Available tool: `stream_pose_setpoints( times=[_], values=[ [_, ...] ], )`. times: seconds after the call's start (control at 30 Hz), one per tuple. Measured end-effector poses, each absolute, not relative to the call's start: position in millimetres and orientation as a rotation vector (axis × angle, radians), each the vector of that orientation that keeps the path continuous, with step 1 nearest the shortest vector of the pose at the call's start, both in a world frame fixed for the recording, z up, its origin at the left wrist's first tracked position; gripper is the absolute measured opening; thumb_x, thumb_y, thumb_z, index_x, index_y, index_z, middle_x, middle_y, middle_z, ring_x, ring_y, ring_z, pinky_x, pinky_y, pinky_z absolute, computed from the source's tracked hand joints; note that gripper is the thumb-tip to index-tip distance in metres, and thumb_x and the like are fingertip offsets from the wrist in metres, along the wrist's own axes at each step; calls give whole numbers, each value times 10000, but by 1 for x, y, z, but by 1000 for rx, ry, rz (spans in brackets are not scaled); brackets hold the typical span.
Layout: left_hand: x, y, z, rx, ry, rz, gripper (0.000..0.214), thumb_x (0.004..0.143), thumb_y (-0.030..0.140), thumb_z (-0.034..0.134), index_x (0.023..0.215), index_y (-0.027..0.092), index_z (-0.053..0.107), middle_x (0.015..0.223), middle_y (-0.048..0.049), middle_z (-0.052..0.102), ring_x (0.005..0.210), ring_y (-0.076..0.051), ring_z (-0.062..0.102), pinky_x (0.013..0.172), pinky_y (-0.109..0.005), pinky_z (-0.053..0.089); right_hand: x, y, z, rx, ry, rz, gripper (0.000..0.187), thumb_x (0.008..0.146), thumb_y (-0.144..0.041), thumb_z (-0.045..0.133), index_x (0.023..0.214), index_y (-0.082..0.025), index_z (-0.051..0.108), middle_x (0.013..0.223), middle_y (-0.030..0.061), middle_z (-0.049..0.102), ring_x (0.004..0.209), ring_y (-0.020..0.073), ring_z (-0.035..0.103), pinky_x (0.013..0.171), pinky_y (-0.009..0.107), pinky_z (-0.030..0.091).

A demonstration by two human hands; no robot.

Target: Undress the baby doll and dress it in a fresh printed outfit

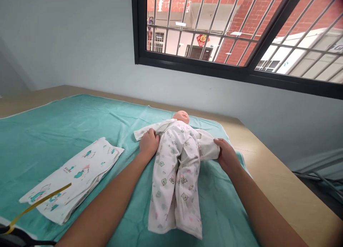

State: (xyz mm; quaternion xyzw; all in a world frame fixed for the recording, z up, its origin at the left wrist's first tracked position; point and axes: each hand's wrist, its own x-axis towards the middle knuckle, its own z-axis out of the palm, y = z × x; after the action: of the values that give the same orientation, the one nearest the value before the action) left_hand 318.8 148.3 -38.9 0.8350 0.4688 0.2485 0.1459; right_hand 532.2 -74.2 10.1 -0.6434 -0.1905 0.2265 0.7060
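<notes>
A blanket (128, 115) covers much of the counter (262, 157). On it lies a doll (181, 116), head toward the far edge, its garment (163, 182) reaching toward the near edge. A folded cloth (80, 175) lies left, toward the near-left corner.

Head-worn camera looks forward and down — blanket (88, 120) near, window (235, 36) beyond.

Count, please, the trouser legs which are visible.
2. One trouser leg lies on the picture's left, the other trouser leg beside it on the right, both over the green cloth. The folded white cloth may hide more; I cannot tell.
</notes>
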Motion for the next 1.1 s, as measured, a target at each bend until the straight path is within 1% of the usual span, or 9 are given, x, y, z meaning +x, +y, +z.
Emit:
stream_pose_setpoints(
  times=[0.1,0.2,0.27,0.37,0.43,0.6,0.77,0.93,1.1],
  values=[
    [320,150,-41,2399,1278,772,232,897,355,525,1053,187,562,1072,-115,672,1011,-275,607,773,-353,447,530,-65,28,-1241,-454,621,228,661,-329,726,731,-213,542,722,-25,562,621,133,502,539,252,436],
    [320,151,-43,2442,1175,800,110,894,274,504,885,198,583,1023,-109,675,1003,-267,594,801,-351,431,520,-48,47,-1174,-550,643,271,624,-244,759,739,-220,515,715,-41,575,615,125,528,554,247,456],
    [320,151,-43,2422,1153,818,116,898,258,488,836,204,568,975,-100,674,968,-254,595,790,-343,426,507,-35,57,-1189,-672,652,295,618,-206,764,734,-220,493,805,-35,630,649,126,561,569,247,465],
    [320,151,-42,2335,1134,859,119,921,285,470,881,206,549,887,-82,667,848,-233,608,716,-324,417,480,-19,65,-1442,-1056,704,159,704,-228,704,771,-218,560,1058,19,695,756,154,604,650,294,502],
    [320,151,-41,2258,1100,909,124,939,301,457,917,207,535,839,-66,659,778,-222,608,674,-313,403,462,-15,67,-1714,-1365,680,79,768,-248,643,845,-231,637,1154,32,699,736,152,588,692,332,510],
    [321,152,-42,2079,951,1086,82,944,273,469,953,211,523,862,-51,662,792,-211,618,697,-300,407,431,-29,58,-1897,-1697,365,266,842,-215,555,1061,-312,671,1260,-15,670,718,138,587,723,342,505],
    [322,154,-42,1928,886,1129,85,935,281,488,892,212,514,815,-23,626,761,-189,582,708,-292,417,430,-51,46,-1635,-1626,311,141,895,-247,542,930,-253,678,1158,37,699,872,177,639,723,322,513],
    [322,152,-41,1813,860,1131,113,920,253,489,819,213,460,825,-6,578,773,-167,543,731,-284,413,439,-56,43,-1522,-1353,137,121,882,-259,590,981,-256,660,1112,42,670,789,159,583,657,307,483],
    [323,148,-38,1792,825,1105,133,921,282,500,817,214,452,792,13,560,742,-149,533,719,-274,415,439,-54,59,-1566,-1262,223,169,928,-349,528,1025,-269,640,837,5,651,627,137,544,529,272,430]
  ],
)
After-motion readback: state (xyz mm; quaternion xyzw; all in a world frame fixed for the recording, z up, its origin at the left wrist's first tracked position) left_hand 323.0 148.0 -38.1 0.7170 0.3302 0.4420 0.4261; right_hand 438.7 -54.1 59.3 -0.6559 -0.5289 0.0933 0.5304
